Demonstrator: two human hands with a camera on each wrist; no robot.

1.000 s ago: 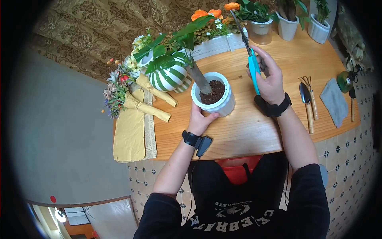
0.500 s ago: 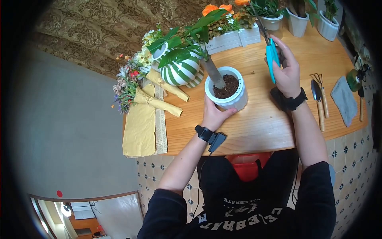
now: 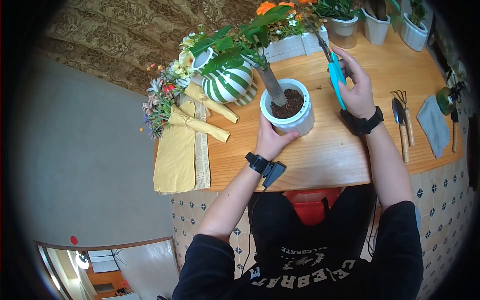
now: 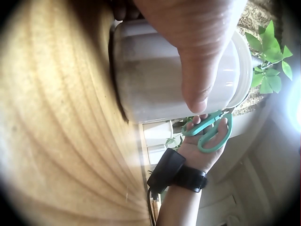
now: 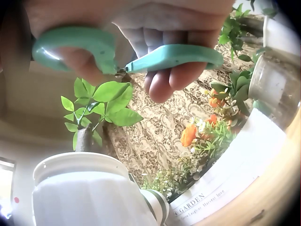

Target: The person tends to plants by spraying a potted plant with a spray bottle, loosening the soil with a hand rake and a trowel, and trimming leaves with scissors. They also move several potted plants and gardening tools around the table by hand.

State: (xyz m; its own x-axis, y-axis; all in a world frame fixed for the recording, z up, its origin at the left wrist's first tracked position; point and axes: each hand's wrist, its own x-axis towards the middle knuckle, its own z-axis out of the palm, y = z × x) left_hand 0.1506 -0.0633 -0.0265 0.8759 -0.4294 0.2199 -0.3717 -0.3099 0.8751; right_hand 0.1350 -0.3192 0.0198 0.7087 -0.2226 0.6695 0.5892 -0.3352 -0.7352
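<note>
My left hand holds a white ribbed flower pot by its near side, thumb along the front wall. Dark soil fills it, and a thick-stemmed plant with broad green leaves leans left out of it. To the right of the pot, my right hand grips scissors with turquoise handles, their dark blades pointing up and away toward the flower box. In the right wrist view the thumb goes through one handle loop and fingers through the other. The blades are hidden there behind the hand and handles.
A green-striped white vase and paper-wrapped bouquets lie left. Behind are a white flower box and several potted plants. To the right lie a trowel, a hand rake and a grey cloth.
The head view has swung, shifting the whole scene right and slightly up. In the last half second the right hand and scissors have come a little left toward the plant; the left hand keeps its hold.
</note>
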